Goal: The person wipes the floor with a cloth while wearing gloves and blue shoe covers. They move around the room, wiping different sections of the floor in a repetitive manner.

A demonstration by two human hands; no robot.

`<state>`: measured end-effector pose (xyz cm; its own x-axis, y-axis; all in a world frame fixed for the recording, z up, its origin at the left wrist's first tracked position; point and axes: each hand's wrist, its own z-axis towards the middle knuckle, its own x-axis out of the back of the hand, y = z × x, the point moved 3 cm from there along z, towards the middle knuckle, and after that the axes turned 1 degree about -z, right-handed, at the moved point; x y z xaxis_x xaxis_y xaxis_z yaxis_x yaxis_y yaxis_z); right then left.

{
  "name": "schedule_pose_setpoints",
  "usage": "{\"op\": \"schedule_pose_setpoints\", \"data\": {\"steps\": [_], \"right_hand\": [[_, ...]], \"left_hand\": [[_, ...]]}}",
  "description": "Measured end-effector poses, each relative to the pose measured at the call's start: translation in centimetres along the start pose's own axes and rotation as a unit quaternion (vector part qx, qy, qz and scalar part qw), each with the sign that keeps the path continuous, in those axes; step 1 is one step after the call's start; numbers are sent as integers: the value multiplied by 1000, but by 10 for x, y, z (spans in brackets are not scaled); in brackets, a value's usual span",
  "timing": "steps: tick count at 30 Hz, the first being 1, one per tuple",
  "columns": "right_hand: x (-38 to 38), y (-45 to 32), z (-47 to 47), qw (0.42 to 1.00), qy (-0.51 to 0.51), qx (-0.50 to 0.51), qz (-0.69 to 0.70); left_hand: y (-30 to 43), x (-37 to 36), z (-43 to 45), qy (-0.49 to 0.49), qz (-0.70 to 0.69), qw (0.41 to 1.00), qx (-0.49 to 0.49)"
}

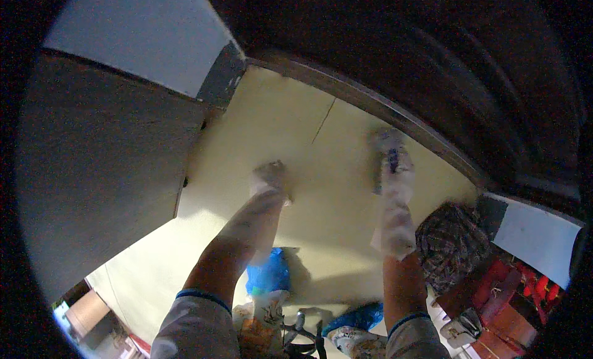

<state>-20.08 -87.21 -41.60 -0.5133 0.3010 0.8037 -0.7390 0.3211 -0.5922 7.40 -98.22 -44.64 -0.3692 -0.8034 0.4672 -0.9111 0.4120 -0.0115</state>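
Note:
My left hand [270,173] is low over the pale yellow tiled floor [319,173], in a thin see-through glove. Motion blur hides its fingers and anything in them. Further right, near the dark wooden furniture edge, my right hand [396,157] is also at the floor, with clear plastic over the hand and forearm. A dark blue patch shows at this hand, and a greyish shape lies along its left side. Blur leaves unclear whether that shape is a held thing or a shadow. Blue plastic shoe covers [268,271] are on my feet below.
Dark wooden furniture [370,92] borders the far side. A grey panel [106,150] stands at left. A dark patterned cloth bundle [451,245] sits right of my forearm, near red bags [498,289]. A black curved object [303,333] is between my feet.

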Motion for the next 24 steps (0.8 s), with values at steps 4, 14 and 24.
{"op": "schedule_pose_setpoints", "data": {"steps": [4,14,24], "right_hand": [[-65,-20,-25,1000,-5,-9,-29],[-157,-141,68,984,-23,177,24],[-257,-186,7,-572,329,-91,-746]], "left_hand": [[2,-1,-9,56,-3,998,-11],[-140,-47,1,105,-120,982,99],[-147,-49,17,-76,-405,907,90]]}}
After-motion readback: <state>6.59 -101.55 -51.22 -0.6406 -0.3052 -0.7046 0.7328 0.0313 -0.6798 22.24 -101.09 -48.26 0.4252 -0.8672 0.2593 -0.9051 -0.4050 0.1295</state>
